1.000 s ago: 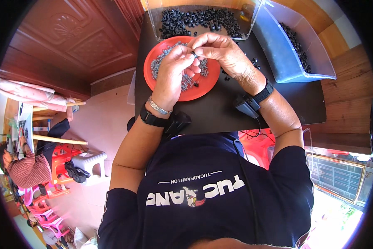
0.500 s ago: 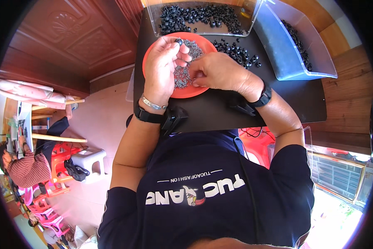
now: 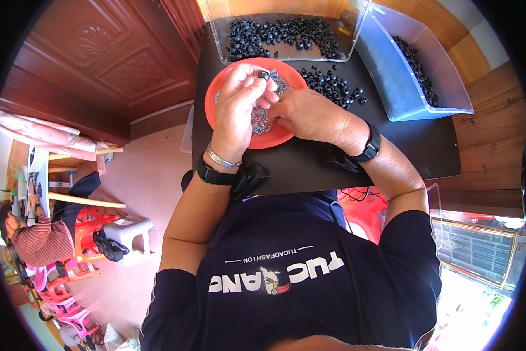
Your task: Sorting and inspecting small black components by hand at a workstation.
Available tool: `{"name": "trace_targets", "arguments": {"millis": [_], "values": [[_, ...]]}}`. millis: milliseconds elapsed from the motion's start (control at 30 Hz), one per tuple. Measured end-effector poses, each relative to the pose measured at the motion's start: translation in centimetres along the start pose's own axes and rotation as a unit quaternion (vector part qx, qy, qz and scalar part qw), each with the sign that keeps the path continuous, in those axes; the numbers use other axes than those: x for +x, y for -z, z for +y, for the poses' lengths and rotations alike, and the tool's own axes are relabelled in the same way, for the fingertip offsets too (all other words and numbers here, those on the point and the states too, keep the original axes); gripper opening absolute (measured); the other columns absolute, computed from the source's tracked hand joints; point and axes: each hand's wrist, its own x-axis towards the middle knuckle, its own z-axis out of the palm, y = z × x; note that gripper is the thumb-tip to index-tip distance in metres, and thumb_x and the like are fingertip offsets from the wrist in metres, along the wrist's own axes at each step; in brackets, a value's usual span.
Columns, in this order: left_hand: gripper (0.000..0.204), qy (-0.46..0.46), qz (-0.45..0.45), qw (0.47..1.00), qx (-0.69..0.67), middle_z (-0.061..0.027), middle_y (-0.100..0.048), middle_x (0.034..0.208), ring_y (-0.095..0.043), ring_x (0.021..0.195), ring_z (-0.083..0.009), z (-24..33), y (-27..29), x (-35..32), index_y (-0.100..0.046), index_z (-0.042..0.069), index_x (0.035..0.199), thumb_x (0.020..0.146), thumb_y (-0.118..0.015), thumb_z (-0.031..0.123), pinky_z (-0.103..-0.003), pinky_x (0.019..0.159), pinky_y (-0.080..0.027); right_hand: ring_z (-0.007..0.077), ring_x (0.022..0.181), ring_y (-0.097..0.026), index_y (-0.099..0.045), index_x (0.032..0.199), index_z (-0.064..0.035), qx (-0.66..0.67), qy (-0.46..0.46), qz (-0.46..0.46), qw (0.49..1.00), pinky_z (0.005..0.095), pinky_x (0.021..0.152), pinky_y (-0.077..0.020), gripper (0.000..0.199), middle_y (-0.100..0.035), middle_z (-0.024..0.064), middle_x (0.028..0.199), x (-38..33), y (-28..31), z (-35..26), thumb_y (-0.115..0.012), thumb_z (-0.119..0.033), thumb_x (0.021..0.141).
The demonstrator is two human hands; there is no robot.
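Observation:
My left hand [image 3: 235, 114] is held above an orange-red plate [image 3: 211, 110], palm partly turned up. Between its thumb and forefinger sits a small round black piece [image 3: 264, 75] with a hole in its top. Loose tiny grey pieces [image 3: 259, 124] cover the plate's middle. My right hand [image 3: 316, 116] is over the plate's right side, close to the left fingers, back of the hand upward. Its thumb and fingers are drawn together, and whatever they hold is hidden.
Behind the plate stands a clear box [image 3: 219, 36] with many black pieces. More black pieces [image 3: 333, 88] lie on the dark table [image 3: 415, 149]. A bluish bin [image 3: 391, 88] is at the right. A person in a striped top [image 3: 40, 243] sits far left near stools.
My right hand has come up from the plate's near side toward my left fingers. The left hand still holds the black piece. The whole view has shifted slightly.

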Motion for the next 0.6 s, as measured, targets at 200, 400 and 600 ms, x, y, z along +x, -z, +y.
{"name": "trace_targets", "arguments": {"millis": [200,400,600], "values": [[0.017,0.005,-0.003,1.000,-0.029,-0.0083,-0.059,0.091,-0.058,0.078,-0.0148,-0.2,0.2,0.1,-0.051,0.003,0.103,0.090,-0.047,0.013,-0.025,0.070,-0.043,0.0347,0.089,-0.062,-0.067,0.094,-0.0066,0.053,0.031,0.087,0.994,0.0424,0.080,-0.0488,0.016,-0.063,0.0148,0.094,0.3,-0.6,1.4,-0.060,-0.008,0.081],[0.017,0.011,0.003,0.999,-0.031,-0.0077,-0.059,0.090,-0.058,0.077,-0.0145,-0.1,0.1,0.1,-0.051,0.004,0.103,0.090,-0.049,0.013,-0.024,0.069,-0.043,0.0235,0.084,-0.062,-0.065,0.104,-0.0051,0.216,-0.020,0.114,0.970,0.0343,0.079,-0.0495,0.020,-0.064,0.0091,0.092,1.0,0.7,2.9,-0.060,-0.008,0.085],[0.017,0.012,0.001,1.000,-0.022,-0.0057,-0.060,0.087,-0.058,0.075,-0.0124,0.0,0.0,0.1,-0.053,0.003,0.103,0.092,-0.049,0.014,-0.023,0.067,-0.044,0.0077,0.078,-0.057,-0.065,0.102,-0.0001,0.583,-0.043,0.115,0.803,0.0229,0.074,-0.0481,0.015,-0.065,0.0024,0.088,0.8,2.3,3.3,-0.059,-0.008,0.090]]}}
